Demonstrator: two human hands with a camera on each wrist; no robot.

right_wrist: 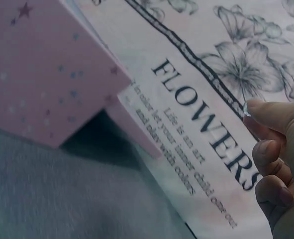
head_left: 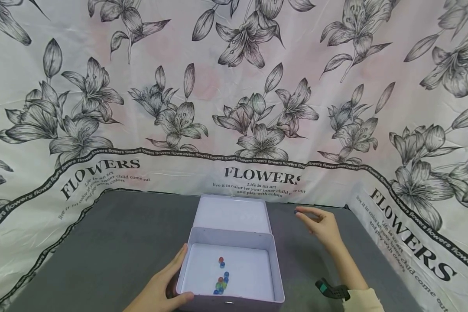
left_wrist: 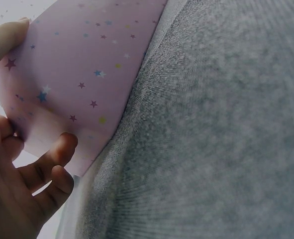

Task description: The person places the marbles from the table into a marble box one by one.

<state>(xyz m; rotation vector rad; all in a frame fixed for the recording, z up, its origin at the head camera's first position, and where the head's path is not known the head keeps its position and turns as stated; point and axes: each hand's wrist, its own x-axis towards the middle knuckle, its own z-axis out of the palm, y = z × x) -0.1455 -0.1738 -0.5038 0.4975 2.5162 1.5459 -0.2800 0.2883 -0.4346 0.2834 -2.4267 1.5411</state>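
Observation:
A lidded box [head_left: 278, 277] with a white inside stands on the table, its lid [head_left: 232, 212] folded back. Several small glass marbles, red, blue and greenish, lie on its floor; one red marble [head_left: 221, 259] touches a blue marble [head_left: 222, 264]. My left hand [head_left: 167, 281] holds the box at its front left corner, thumb at the front rim; in the left wrist view its fingers [left_wrist: 64, 147] lie against the pink, star-printed outside. To the right of the lid, above the table, my right hand [head_left: 321, 225] pinches a dark blue marble [head_left: 296, 211] between thumb and forefinger.
The dark grey table [head_left: 121, 242] extends on both sides of the box. A white flower-printed cloth [head_left: 171, 173] hangs behind and along the sides. A black band [head_left: 331, 289] with a green patch is on the right wrist.

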